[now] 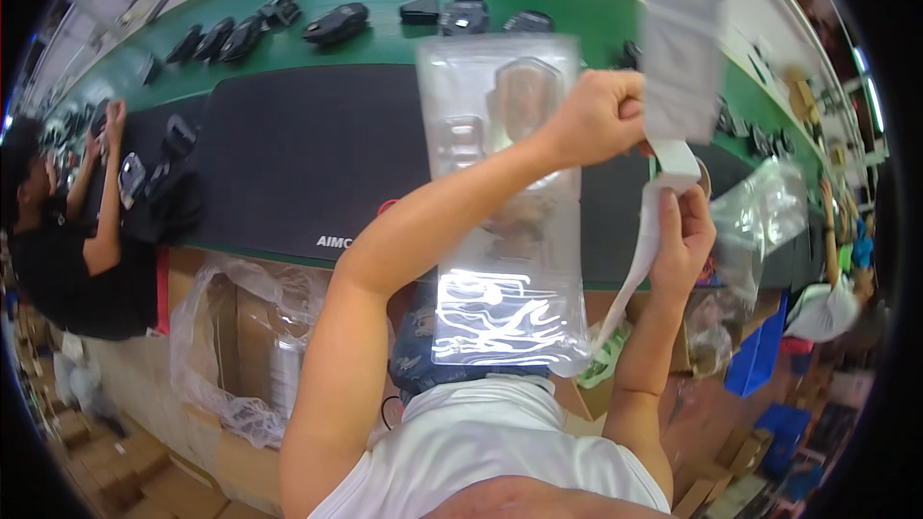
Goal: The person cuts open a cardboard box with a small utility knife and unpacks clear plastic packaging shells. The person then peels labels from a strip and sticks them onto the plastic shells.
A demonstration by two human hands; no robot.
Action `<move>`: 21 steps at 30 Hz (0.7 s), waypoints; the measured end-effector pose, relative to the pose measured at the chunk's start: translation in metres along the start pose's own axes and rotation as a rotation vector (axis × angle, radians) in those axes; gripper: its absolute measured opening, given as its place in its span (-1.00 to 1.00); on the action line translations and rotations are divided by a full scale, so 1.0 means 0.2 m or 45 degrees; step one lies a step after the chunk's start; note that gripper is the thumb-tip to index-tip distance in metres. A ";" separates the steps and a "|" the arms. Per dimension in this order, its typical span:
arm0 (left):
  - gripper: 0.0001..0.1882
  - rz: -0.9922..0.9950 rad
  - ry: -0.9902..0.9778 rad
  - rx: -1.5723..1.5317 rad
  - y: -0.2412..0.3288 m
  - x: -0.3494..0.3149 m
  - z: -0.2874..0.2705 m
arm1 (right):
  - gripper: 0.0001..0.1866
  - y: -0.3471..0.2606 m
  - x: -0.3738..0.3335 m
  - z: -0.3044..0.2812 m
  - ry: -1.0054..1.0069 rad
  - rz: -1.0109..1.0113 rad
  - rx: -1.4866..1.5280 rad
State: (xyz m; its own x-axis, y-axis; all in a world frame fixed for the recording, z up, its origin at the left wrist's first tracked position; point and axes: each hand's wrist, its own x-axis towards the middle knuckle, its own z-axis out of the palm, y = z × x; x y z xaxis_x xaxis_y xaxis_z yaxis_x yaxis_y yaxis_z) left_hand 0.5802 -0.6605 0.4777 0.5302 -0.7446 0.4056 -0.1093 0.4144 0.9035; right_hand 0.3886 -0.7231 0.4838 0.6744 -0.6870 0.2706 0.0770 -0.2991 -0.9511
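My left hand (601, 120) reaches across to the right, fingers closed beside a blurred, translucent pale sheet (685, 38); what its fingertips pinch is hidden. Just below, my right hand (685, 235) grips a white strip (652, 231) between thumb and fingers. The strip folds over at the top and trails down toward my lap. Under my left forearm lies a clear plastic blister pack (510, 327) with moulded hollows, hanging over the table's front edge.
A black mat (298, 154) covers the green table (385, 48). Several black computer mice (336, 24) line its back. A crumpled clear bag (760, 211) lies at right. Below left stands a plastic-lined carton (226, 327). A co-worker (77, 231) works at left.
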 end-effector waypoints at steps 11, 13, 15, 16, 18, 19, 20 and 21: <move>-0.38 0.264 -0.587 0.264 0.13 -0.10 -0.11 | -0.80 0.02 -0.03 0.08 -0.151 -0.068 -0.122; -0.40 0.309 -0.627 0.301 0.13 -0.10 -0.12 | -0.79 -0.01 -0.03 0.11 -0.112 -0.022 -0.123; -0.41 0.359 -0.678 0.326 0.14 -0.09 -0.11 | -0.78 -0.01 -0.03 0.12 0.059 -0.052 -0.183; -0.43 0.332 -0.706 0.154 0.14 -0.09 -0.11 | -0.78 0.00 -0.03 0.09 0.074 -0.053 -0.196; -0.47 0.364 -0.651 -0.020 0.13 -0.08 -0.10 | -0.79 0.01 0.00 0.03 0.030 -0.071 -0.250; -0.50 0.357 -0.598 0.101 0.10 -0.08 -0.09 | -0.79 0.01 0.01 0.03 0.053 -0.070 -0.261; -0.55 0.442 -0.624 0.036 0.07 -0.07 -0.08 | -0.79 0.01 0.00 0.04 0.049 -0.100 -0.225; -0.60 0.525 -0.651 -0.035 0.04 -0.05 -0.06 | -0.79 0.00 0.01 0.07 0.049 -0.128 -0.191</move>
State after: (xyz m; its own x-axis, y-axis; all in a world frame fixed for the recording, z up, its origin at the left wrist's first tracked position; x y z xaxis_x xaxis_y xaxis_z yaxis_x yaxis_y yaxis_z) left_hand 0.5844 -0.6430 0.4786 -0.0180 -0.6741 0.7385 -0.1933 0.7270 0.6589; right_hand 0.4003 -0.7145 0.4816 0.6400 -0.6725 0.3717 0.0305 -0.4611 -0.8868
